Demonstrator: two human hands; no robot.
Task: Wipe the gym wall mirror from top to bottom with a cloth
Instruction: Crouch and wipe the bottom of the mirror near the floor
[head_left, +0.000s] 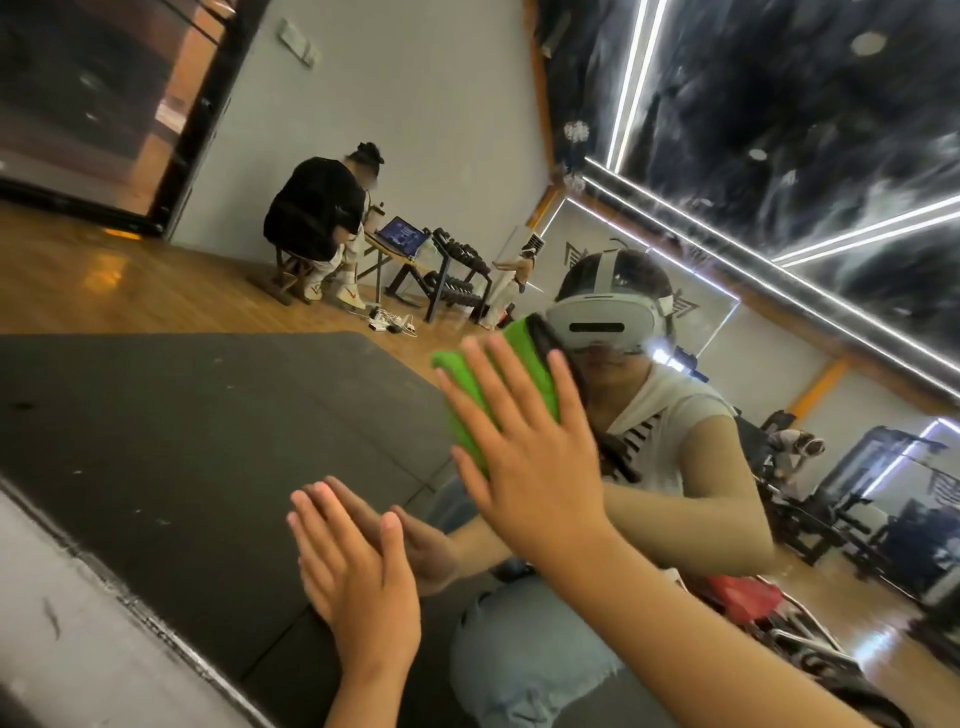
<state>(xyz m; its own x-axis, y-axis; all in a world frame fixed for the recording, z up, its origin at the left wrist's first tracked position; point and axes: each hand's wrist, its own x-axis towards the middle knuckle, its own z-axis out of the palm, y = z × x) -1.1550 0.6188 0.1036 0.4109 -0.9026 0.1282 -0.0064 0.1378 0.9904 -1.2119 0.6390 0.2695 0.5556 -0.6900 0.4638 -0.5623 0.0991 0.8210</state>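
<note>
I am looking at the mirror (124, 525) with the view tilted, so its lower edge is running as a dark line from the left side down to the bottom, with a scuffed grey strip (67, 649) lying outside it in the bottom-left corner. In the glass on the left, a dark floor mat (208, 405) is showing, and past it a seated person (317, 213) in a black top is facing away beside a laptop (400, 236) and a dumbbell rack (457, 265) on a wooden floor. Moving right, the left grip (358, 577) is lying flat on the glass near the mirror's lower edge, released, fingers straight and close together, holding nothing, its fingertips meeting their own reflection. Just up and to the right of it, the green cloth (498, 374) is sitting spread against the glass toward the middle of the mirror. The right grip (524, 457) is pressing on the cloth with an open palm and splayed, straight fingers, not curling round it; the cloth's top and left side are showing past the fingertips. Behind that grip, the reflection of the wearer is showing a white headset (602, 317), a pale top and light jeans. Farthest right, gym machines (852, 493) are appearing in the glass under bright ceiling light strips (857, 234).
</note>
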